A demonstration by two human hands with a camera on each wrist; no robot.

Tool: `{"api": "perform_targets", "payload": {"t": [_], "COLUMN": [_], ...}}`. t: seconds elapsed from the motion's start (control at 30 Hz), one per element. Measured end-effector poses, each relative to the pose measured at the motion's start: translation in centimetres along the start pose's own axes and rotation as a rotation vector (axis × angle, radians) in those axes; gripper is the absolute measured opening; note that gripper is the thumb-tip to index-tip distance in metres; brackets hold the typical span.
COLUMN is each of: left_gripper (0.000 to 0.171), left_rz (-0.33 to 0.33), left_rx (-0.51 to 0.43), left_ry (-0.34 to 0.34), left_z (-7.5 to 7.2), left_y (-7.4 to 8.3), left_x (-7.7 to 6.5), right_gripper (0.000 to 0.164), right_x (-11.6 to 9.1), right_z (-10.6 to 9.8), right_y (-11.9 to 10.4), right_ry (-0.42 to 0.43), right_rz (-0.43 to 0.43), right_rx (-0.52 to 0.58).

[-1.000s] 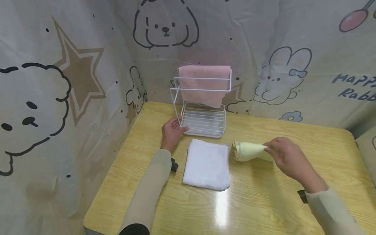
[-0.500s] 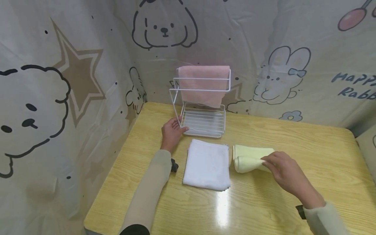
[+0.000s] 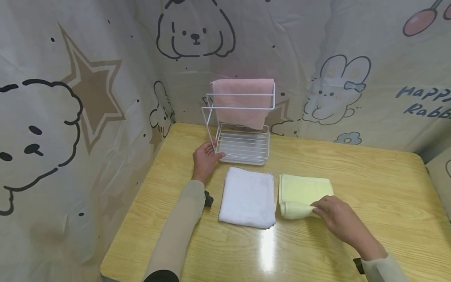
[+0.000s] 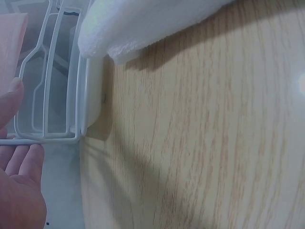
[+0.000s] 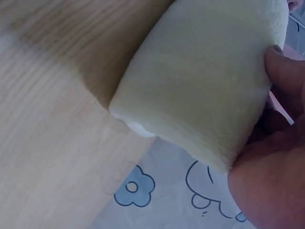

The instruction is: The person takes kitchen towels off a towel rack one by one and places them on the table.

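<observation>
Between thumb and fingers, my right hand pinches the near edge of a folded yellow towel. That edge is lifted and curls over, while the far part lies on the table. In the right wrist view, the thumb lies on the towel's edge. My left hand grips the left front corner of a white wire rack, thumb on one side of the wire and fingers on the other. A pink towel hangs over the rack's rear top bar. The folded white towel lies flat before the rack.
All of it stands on a wood-grain table with rounded corners. A patterned cloth curtain runs behind the table and along its left side. The rack stands close to the back curtain.
My right hand has moved toward me and down, bringing the yellow towel's held edge with it. More of the towel now lies flat. The left hand and rack keep their place.
</observation>
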State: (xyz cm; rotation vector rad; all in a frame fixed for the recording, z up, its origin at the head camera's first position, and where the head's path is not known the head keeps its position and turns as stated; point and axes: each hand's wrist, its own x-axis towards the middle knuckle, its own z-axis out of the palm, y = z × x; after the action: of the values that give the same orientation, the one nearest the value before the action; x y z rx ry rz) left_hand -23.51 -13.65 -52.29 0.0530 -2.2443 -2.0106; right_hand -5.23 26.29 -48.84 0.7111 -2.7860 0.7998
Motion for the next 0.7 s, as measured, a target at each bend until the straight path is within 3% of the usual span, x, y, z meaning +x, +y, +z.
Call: {"api": "perform_targets", "payload": {"t": [0.47,0.7], "left_gripper": [0.054,0.052], "left_rz": [-0.011,-0.015], "left_rx": [-0.009,-0.008], "left_ry": [0.006,0.002], "left_z": [0.1,0.0], "left_y": [0.2,0.6], "left_x": [-0.1,-0.2], "right_gripper": [0.010,0.010], "right_x": [-1.2,-1.3], "right_z": [1.8,2.5], "right_y": [0.3,0.3], "right_ry": [-0.351,-0.371], "right_rz": [0.171,0.166], "right_rx": [0.063,0.045]}}
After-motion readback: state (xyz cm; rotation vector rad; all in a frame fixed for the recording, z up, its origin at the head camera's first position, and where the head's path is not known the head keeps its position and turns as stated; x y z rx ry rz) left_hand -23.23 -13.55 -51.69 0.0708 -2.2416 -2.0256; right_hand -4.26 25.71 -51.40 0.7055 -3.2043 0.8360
